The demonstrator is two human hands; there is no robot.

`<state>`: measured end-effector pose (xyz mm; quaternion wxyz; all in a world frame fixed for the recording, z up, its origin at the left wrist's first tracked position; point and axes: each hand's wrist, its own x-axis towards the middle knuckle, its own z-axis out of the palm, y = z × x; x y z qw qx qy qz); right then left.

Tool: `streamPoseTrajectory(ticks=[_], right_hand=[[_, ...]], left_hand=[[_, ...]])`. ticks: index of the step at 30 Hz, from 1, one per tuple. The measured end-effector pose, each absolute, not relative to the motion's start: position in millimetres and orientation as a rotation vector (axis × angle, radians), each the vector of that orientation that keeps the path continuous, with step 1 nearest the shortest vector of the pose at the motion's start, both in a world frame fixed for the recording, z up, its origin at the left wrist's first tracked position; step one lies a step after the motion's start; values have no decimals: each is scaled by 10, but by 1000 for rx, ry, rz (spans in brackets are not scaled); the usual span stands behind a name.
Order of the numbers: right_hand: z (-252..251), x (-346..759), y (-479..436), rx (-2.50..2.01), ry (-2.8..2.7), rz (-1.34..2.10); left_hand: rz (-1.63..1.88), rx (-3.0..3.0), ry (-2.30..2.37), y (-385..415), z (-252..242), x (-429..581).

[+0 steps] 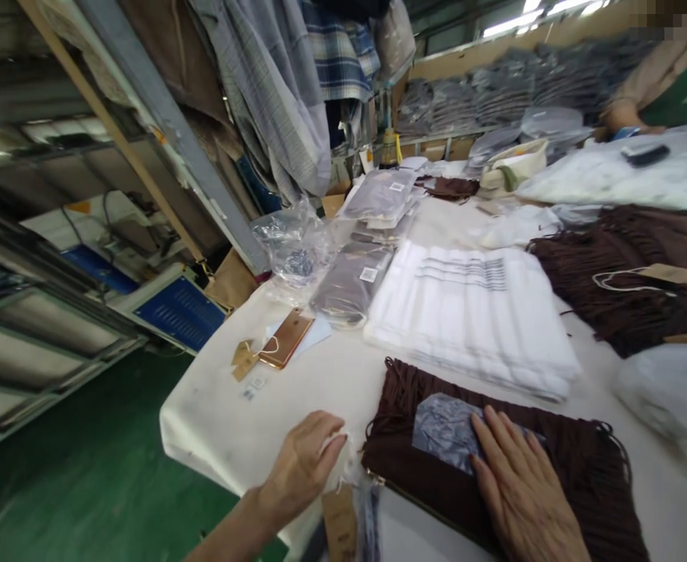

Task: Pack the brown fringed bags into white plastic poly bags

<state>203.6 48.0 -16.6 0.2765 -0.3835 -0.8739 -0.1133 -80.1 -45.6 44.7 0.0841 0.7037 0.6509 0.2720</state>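
A dark brown fringed scarf (583, 484) lies folded at the near edge of the white table (226, 421). My right hand (525, 492) lies flat on it, fingers stretched out, over a grey patch of clear plastic (443, 429). My left hand (305, 464) is at the scarf's left end, fingers curled and pinching thin clear plastic there. A brown paper tag (339, 521) hangs just below that hand.
A stack of white folded cloth (472, 312) lies behind the scarf. Bagged grey garments (352, 281), loose plastic bags (293, 242), a gold phone (286, 337) and more brown scarves (630, 273) crowd the table. Another person's arm (624, 113) shows far right. Green floor (86, 484) lies left.
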Motion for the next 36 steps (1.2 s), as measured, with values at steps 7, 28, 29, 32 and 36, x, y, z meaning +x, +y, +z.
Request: streamPoseTrajectory(ticks=[7, 28, 29, 32, 36], right_hand=[[-187, 2046, 474, -1013, -2352, -326], [-233, 2043, 494, -1018, -2307, -379], [-220, 2038, 494, -1009, -2305, -390], [-193, 2026, 497, -997, -2306, -420], [-186, 2033, 500, -970, -2315, -447]], left_hand=[[210, 1391, 2162, -1112, 313, -573], [-483, 2323, 2353, -334, 999, -1051], [-478, 2330, 2343, -290, 1003, -1058], [-394, 2331, 2326, -245, 911, -1054], [-106, 2157, 2269, -381, 653, -876]])
